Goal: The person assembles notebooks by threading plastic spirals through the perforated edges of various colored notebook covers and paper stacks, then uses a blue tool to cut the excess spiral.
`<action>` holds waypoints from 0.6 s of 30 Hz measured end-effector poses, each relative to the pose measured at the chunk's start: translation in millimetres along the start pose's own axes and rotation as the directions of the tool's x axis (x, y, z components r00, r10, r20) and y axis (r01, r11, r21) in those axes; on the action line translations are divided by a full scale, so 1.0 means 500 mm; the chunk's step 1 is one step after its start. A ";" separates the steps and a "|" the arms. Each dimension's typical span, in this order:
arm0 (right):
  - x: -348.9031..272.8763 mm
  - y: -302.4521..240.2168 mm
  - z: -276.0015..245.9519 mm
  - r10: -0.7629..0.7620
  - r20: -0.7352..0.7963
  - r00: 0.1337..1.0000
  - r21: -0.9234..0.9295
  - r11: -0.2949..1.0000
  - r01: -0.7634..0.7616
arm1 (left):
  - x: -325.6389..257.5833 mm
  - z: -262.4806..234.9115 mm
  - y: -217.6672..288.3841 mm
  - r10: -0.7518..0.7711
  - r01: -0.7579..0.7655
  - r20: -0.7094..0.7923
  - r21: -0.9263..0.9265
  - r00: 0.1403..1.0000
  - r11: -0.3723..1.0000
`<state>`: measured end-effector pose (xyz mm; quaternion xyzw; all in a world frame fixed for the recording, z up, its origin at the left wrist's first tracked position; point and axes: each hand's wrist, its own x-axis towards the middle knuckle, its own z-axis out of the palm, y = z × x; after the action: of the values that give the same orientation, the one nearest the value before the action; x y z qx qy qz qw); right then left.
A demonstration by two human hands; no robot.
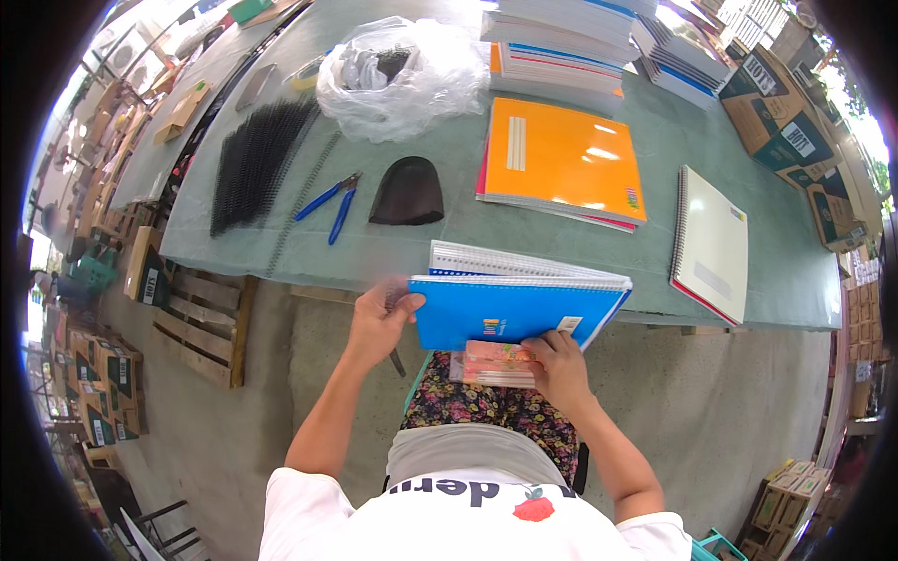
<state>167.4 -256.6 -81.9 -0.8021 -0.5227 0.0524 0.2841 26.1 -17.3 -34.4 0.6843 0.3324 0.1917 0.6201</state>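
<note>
A blue notebook (496, 304) is tilted in front of me at the table's near edge, a row of holes or wire along its top. My left hand (382, 323) is closed at its upper left corner, thumb on the cover; the fingertips behind are blurred. My right hand (558, 366) is closed on its lower right edge, partly over a pink-orange patterned packet or pad (491, 353) below the notebook. Just behind the blue cover lies a white-edged, punched sheet stack (468, 255). Past it rests an orange notebook stack (566, 159).
Blue-handled pliers (335, 208), a black curved pad (409, 192) and black binding coils (257, 164) lie left on the green table (449, 131). A plastic bag (402, 79) sits behind. To the right are a white spiral notebook (708, 245), book stacks (561, 47) and cartons (776, 107).
</note>
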 end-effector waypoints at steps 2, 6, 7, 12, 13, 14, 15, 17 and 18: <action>-0.003 -0.023 -0.026 0.023 0.031 0.999 0.017 1.000 -0.024 | -0.001 -0.012 0.000 -0.021 0.020 0.015 0.086 1.000 0.996; -0.030 -0.009 0.003 0.023 0.003 1.000 0.043 0.999 -0.023 | 0.008 0.000 -0.029 -0.012 0.010 0.039 0.050 0.999 0.999; -0.036 -0.006 0.013 -0.018 -0.068 0.998 0.052 0.998 0.022 | 0.007 0.009 -0.033 -0.005 0.003 0.053 0.035 0.999 0.999; 0.010 -0.021 -0.096 -0.021 -0.639 0.769 -0.025 1.000 0.007 | 0.017 -0.014 -0.033 0.101 -0.090 -0.059 0.173 0.993 0.981; 0.033 0.004 -0.113 0.090 -0.767 0.636 0.038 0.995 -0.095 | 0.012 -0.014 -0.036 0.095 -0.082 -0.060 0.186 0.994 0.979; 0.057 0.029 -0.125 0.308 -0.736 0.604 0.330 0.941 -0.077 | 0.014 -0.002 -0.037 0.138 -0.134 0.004 0.268 0.990 0.954; 0.073 0.047 -0.128 0.498 -0.644 0.580 0.589 0.808 -0.039 | 0.017 0.012 -0.039 0.180 -0.191 0.064 0.340 0.982 0.921; 0.074 0.058 -0.105 0.480 -0.579 0.659 0.530 0.836 -0.142 | 0.011 0.052 -0.044 0.312 -0.301 0.028 0.361 0.950 0.883; 0.075 0.058 -0.096 0.480 -0.484 0.731 0.462 0.850 -0.253 | 0.004 0.067 -0.047 0.418 -0.382 -0.007 0.392 0.908 0.837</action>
<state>226.1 -251.6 -48.7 -0.7996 -0.2185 -0.0439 0.5576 44.7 -39.8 -63.1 0.8362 0.2412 0.2800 0.4051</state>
